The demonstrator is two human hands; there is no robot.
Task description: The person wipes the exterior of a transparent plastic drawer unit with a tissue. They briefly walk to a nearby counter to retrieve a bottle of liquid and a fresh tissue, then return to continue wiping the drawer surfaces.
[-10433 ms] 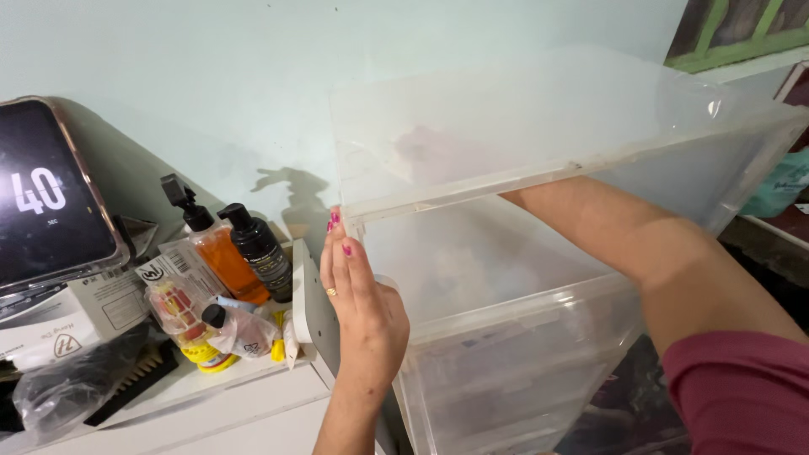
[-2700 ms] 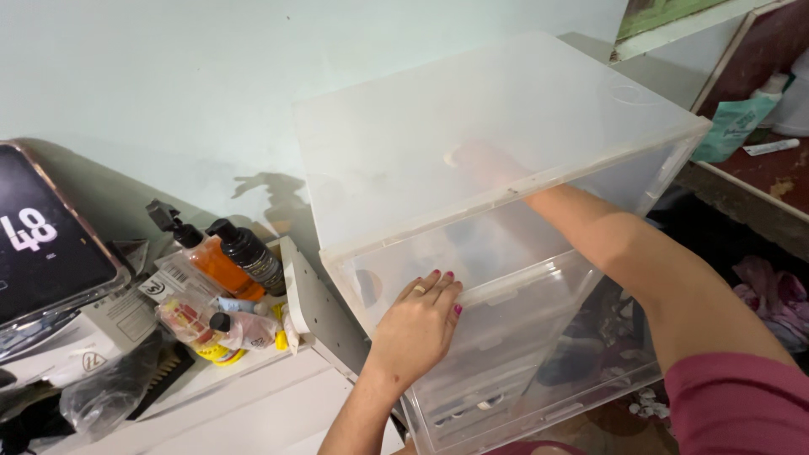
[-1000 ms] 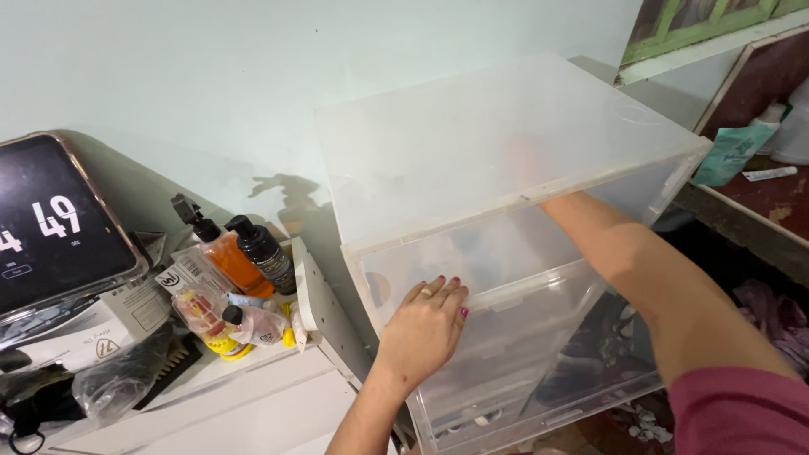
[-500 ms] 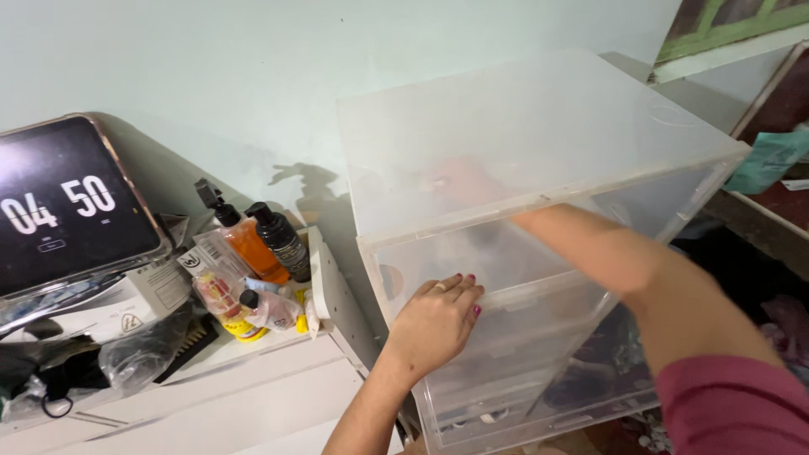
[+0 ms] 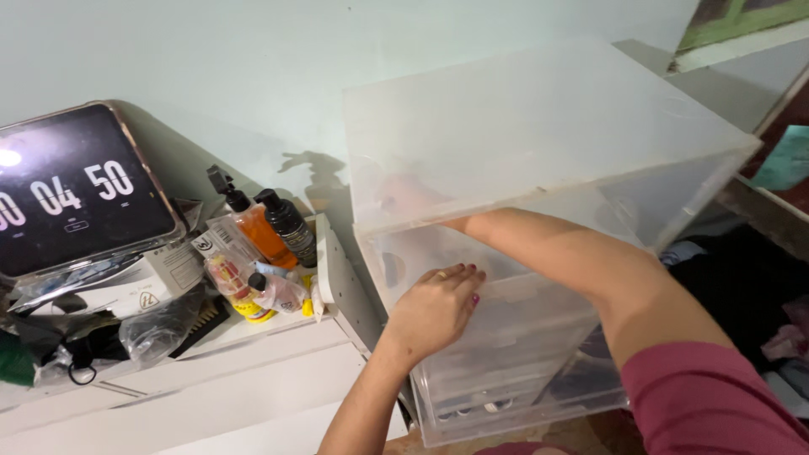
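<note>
A person stands at a clear plastic drawer unit [image 5: 539, 168] beside a white bench [image 5: 211, 379]. The left hand [image 5: 434, 307] lies flat, fingers [image 5: 459, 274] spread loosely, holding nothing, on the front rim of the open top compartment. The right hand [image 5: 404, 195], blurred behind the frosted lid, has slid from the middle toward the back left corner inside; its grip cannot be told. Pump bottles [image 5: 270, 227] and a tablet [image 5: 80, 194] showing a timer sit on the bench.

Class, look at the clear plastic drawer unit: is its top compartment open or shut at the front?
Open. The right forearm reaches in under the top panel of the drawer unit, with the right hand visible through it.
</note>
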